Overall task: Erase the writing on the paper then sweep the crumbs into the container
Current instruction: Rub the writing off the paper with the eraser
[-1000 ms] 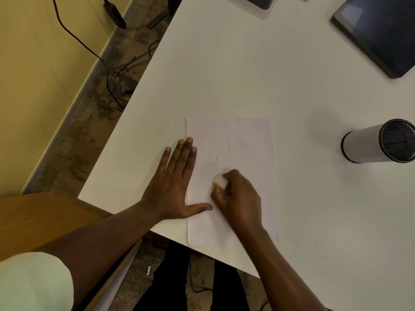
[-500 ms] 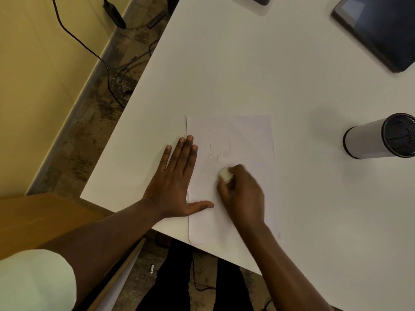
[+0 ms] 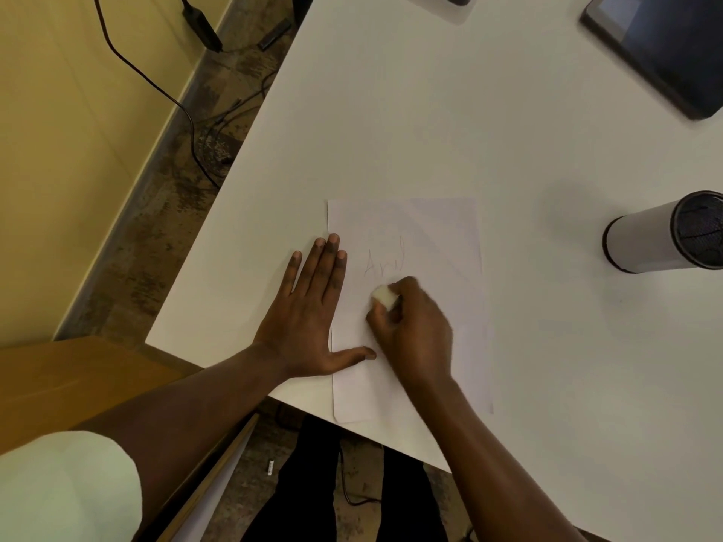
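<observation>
Right grip [image 3: 414,330] is clenched round a white eraser [image 3: 385,296], down on the paper [image 3: 430,236], with the faint pencil writing [image 3: 385,264] just past it. Left grip [image 3: 309,322] lies flat and released right beside it, thumb over the paper's edge. The container [image 3: 657,240] sits on the worktop [image 3: 430,111], well off to the right.

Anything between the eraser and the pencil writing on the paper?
Nothing visible. The eraser in the right hand sits just below the writing on bare paper; the left hand rests on the sheet's left edge.
</observation>
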Motion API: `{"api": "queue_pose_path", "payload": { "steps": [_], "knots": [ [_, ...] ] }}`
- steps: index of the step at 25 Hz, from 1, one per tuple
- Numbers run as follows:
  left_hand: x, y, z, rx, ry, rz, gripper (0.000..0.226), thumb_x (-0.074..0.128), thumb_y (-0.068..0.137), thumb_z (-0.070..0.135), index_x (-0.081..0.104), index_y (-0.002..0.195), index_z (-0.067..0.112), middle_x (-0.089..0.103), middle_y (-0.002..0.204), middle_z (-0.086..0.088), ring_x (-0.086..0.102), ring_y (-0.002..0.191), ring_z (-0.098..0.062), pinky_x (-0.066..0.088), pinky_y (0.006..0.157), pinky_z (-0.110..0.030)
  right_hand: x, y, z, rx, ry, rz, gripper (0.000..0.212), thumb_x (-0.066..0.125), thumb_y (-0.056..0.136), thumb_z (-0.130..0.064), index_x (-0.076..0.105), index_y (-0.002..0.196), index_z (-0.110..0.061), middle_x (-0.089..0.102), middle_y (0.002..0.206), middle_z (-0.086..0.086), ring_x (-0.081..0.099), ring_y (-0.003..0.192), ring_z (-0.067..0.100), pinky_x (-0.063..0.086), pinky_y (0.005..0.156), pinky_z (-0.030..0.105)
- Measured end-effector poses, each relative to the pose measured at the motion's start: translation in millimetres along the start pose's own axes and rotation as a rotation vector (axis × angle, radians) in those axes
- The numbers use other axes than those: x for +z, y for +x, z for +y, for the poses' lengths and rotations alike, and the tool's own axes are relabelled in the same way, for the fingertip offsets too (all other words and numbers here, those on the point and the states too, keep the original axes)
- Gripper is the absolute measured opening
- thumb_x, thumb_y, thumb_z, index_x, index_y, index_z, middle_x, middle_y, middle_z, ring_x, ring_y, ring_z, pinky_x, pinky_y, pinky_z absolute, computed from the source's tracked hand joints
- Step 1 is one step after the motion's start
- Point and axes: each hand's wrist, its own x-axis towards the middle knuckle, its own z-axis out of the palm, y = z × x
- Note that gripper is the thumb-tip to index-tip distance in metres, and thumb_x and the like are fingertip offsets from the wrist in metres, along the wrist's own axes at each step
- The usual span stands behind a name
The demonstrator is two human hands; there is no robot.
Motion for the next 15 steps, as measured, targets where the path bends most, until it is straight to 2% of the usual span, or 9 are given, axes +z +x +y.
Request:
{"api": "queue_pose_path", "payload": {
  "steps": [2,5,8,9,12,13,15],
  "knots": [
    [0,0,0,-0.001,-0.001,-0.003,0.136,0.033,0.079,0.098,0.003,0.166,-0.003,-0.006,0.176,-0.022,-0.006,0.165,-0.037,0.010,0.132,-0.060,-1,8,-3,0.050,0.031,0.029,0.021,0.066,0.090,-0.032,0.056,0.103,-0.018,0.060,0.080,-0.006,0.055,0.068,0.012,0.039,0.059,0.025],
    [0,0,0,0.012,-0.006,-0.004,0.132,0.034,0.081,0.094,0.003,0.166,-0.003,-0.005,0.176,-0.023,-0.005,0.165,-0.038,0.013,0.131,-0.062,7,-3,-11,-0.129,-0.024,-0.065,0.020,0.065,0.092,-0.032,0.057,0.101,-0.017,0.062,0.082,-0.004,0.056,0.070,0.014,0.040,0.057,0.027],
    [0,0,0,-0.007,0.015,-0.012,0.136,0.034,0.079,0.098,0.003,0.166,-0.002,-0.006,0.176,-0.022,-0.006,0.165,-0.037,0.009,0.133,-0.059,-2,12,-2,-0.009,0.009,0.022,0.020,0.067,0.091,-0.032,0.056,0.100,-0.018,0.061,0.079,-0.005,0.056,0.067,0.013,0.041,0.056,0.026],
    [0,0,0,-0.005,0.014,-0.012,0.135,0.035,0.080,0.097,0.003,0.166,-0.002,-0.006,0.176,-0.022,-0.006,0.165,-0.037,0.009,0.132,-0.060,-2,10,-3,0.000,0.016,0.004,0.019,0.067,0.090,-0.031,0.056,0.100,-0.018,0.061,0.079,-0.005,0.055,0.067,0.013,0.039,0.055,0.026],
    [0,0,0,0.006,0.000,0.003,0.129,0.036,0.083,0.091,0.003,0.166,-0.003,-0.005,0.176,-0.023,-0.004,0.165,-0.038,0.014,0.131,-0.062,0,-13,-8,-0.161,-0.050,-0.138,0.019,0.065,0.091,-0.032,0.057,0.101,-0.018,0.062,0.082,-0.003,0.055,0.070,0.014,0.042,0.057,0.028],
    [0,0,0,0.004,-0.002,0.006,0.130,0.036,0.083,0.092,0.003,0.166,-0.003,-0.005,0.176,-0.023,-0.005,0.165,-0.038,0.012,0.131,-0.062,-5,-11,-3,-0.147,-0.062,-0.131,0.020,0.065,0.091,-0.033,0.057,0.101,-0.018,0.062,0.081,-0.003,0.055,0.070,0.014,0.044,0.058,0.029],
    [-1,0,2,-0.001,-0.003,0.003,0.136,0.038,0.080,0.097,0.003,0.166,-0.003,-0.005,0.176,-0.023,-0.006,0.165,-0.038,0.009,0.132,-0.060,-18,7,14,-0.003,-0.044,-0.019,0.021,0.067,0.089,-0.034,0.056,0.099,-0.020,0.061,0.078,-0.005,0.056,0.068,0.015,0.043,0.058,0.029]
  ]
}}
